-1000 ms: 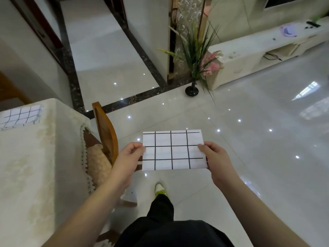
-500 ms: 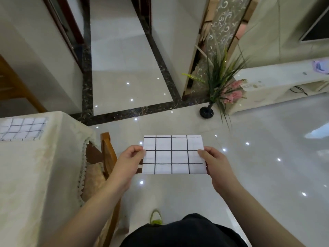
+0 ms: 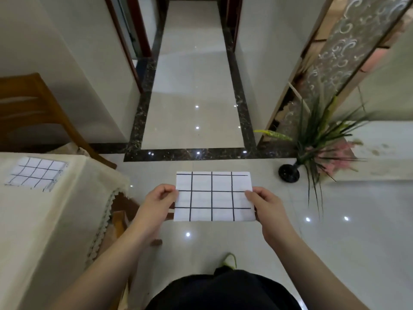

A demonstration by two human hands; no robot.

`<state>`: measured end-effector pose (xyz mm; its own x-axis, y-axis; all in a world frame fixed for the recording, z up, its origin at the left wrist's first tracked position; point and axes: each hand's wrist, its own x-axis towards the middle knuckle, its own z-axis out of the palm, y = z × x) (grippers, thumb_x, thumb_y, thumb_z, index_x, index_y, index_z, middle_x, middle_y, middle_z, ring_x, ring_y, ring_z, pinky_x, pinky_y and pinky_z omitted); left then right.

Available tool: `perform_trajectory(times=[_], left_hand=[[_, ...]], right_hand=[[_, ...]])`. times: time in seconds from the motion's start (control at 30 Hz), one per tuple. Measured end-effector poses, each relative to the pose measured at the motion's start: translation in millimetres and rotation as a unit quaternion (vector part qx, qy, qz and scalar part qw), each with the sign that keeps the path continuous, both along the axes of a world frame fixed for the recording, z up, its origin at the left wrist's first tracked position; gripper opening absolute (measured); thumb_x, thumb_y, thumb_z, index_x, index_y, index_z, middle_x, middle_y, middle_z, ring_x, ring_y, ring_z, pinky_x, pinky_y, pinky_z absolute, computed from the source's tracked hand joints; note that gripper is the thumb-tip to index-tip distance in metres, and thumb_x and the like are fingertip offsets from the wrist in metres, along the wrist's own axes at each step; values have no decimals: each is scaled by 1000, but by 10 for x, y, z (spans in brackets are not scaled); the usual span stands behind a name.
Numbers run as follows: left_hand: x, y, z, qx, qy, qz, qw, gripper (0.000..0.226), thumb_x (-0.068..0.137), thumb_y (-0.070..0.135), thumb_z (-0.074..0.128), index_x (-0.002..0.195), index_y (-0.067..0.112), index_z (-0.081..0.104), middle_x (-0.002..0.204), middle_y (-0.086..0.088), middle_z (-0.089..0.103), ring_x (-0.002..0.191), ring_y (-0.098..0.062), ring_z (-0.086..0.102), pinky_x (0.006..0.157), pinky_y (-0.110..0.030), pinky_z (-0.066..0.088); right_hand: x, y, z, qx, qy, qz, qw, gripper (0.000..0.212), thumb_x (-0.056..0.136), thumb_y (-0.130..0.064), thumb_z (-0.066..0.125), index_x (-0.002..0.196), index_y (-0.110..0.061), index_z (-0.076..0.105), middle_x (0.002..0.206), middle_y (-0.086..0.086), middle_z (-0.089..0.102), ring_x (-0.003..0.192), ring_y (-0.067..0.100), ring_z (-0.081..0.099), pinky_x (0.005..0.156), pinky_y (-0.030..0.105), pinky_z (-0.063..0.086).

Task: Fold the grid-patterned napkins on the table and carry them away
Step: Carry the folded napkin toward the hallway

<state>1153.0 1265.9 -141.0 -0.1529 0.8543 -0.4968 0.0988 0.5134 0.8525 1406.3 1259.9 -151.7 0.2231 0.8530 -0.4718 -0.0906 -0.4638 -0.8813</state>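
A folded white napkin with a black grid (image 3: 213, 196) is held flat in the air in front of me, over the glossy floor. My left hand (image 3: 157, 203) pinches its left edge and my right hand (image 3: 267, 205) pinches its right edge. A second grid-patterned napkin (image 3: 36, 173) lies flat on the cream-clothed table (image 3: 51, 220) at the left, well apart from both hands.
Wooden chairs stand at the table's right side (image 3: 120, 222) and far end (image 3: 33, 113). A black vase with green and pink plants (image 3: 312, 153) stands on the floor at the right, by a low white cabinet (image 3: 384, 151). A tiled corridor (image 3: 196, 86) runs straight ahead between white walls.
The view has swung left toward the corridor; the plant and cabinet have slid to the right. Both hands keep the same hold on the folded napkin.
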Motion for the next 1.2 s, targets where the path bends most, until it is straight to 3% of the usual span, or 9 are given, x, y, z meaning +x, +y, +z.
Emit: perform_trajectory(times=[0.1,0.23,0.4,0.53,0.83,1.0,1.2], left_hand=[[18,252,48,11,12,32,999,9,95,23,59,98,19,67,104,-10,69,102,-33,65,94,-54,52],[-7,521,68,8,0,83,997,9,95,22,59,94,18,67,99,-13,70,96,-32,66,90,-52,54],[-209,898,-29,3,-27,157,987,9,96,17,58,91,16,66,88,-8,71,80,-22,68,73,-38,57],[-511,1295,-176,1,-40,194,980,8,96,18,58,89,17,64,86,-8,69,76,-20,65,67,-34,53],[-1227,2211,-228,15,-46,255,966,10,96,17,57,93,13,66,78,-2,73,67,-13,69,51,-20,51],[-1536,2636,-210,24,-48,278,959,11,96,15,56,97,7,64,81,-3,72,71,-15,66,60,-24,51],[-1821,3156,-271,16,-56,334,941,10,98,13,54,94,8,62,78,-3,69,64,-13,63,57,-25,52]], right_hand=[[37,411,18,-6,16,35,999,9,92,-14,62,90,-11,70,88,9,74,75,19,68,67,35,54],[-43,924,11,-13,21,68,997,8,91,-15,64,88,-14,71,89,8,74,76,20,68,67,34,53],[-330,1526,-28,-18,17,114,993,8,91,-14,63,90,-11,71,91,10,74,77,19,67,73,39,55],[-678,2063,-85,-24,1,151,988,9,92,-15,62,93,-13,71,93,8,75,83,22,69,79,42,57],[-1527,3249,23,-21,-39,227,973,10,93,-14,61,96,-12,70,91,5,74,79,17,69,70,33,57],[-1887,3804,24,1,-62,263,963,10,92,-16,61,97,-14,70,92,3,74,85,21,70,78,39,57],[-2338,4573,-86,-10,-61,307,950,8,91,-17,63,92,-17,71,88,3,75,80,19,69,73,36,57]])
